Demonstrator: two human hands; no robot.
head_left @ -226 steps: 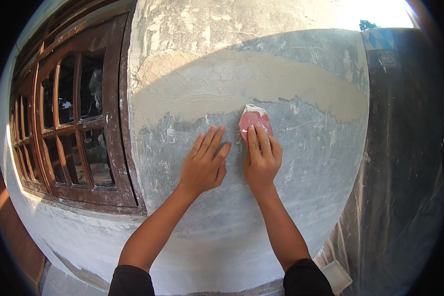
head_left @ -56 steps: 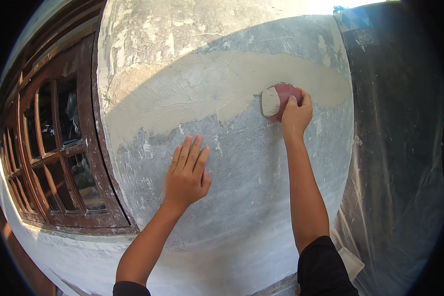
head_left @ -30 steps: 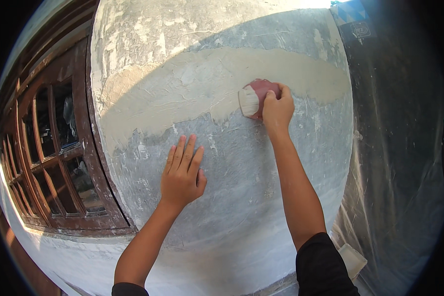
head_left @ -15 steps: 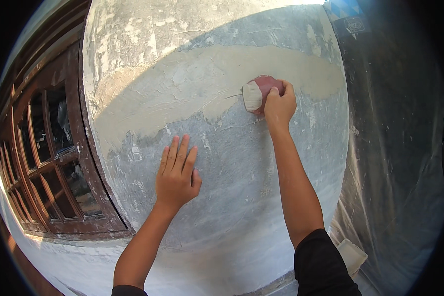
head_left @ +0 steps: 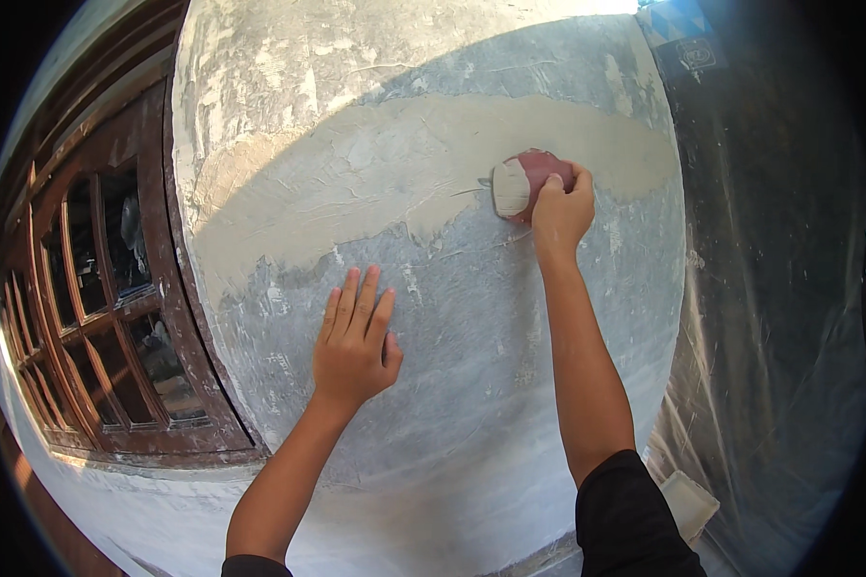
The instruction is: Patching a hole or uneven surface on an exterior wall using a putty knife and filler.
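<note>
My right hand point(head_left: 564, 219) grips a reddish putty scraper point(head_left: 541, 175) against the wall. A thick lump of pale putty point(head_left: 511, 188) covers its left part. Across the grey wall point(head_left: 471, 356) runs a broad beige band of putty point(head_left: 394, 144) with a ragged lower edge, and the scraper sits at that edge. Lower and to the left, my left hand point(head_left: 358, 351) lies flat on the grey surface, fingers stretched upward and holding nothing. A short dark mark shows just left of the scraper.
A brown wooden window point(head_left: 115, 317) with glass panes borders the wall on the left. Dark, clear plastic sheeting point(head_left: 770, 288) hangs along the right side. At the lower right, beside my sleeve, is a pale container point(head_left: 691, 502). Sunlight falls on the wall's upper left.
The scraper in my right hand has slid slightly to the right along the wall. My left hand keeps its place, while the whole view has shifted a little.
</note>
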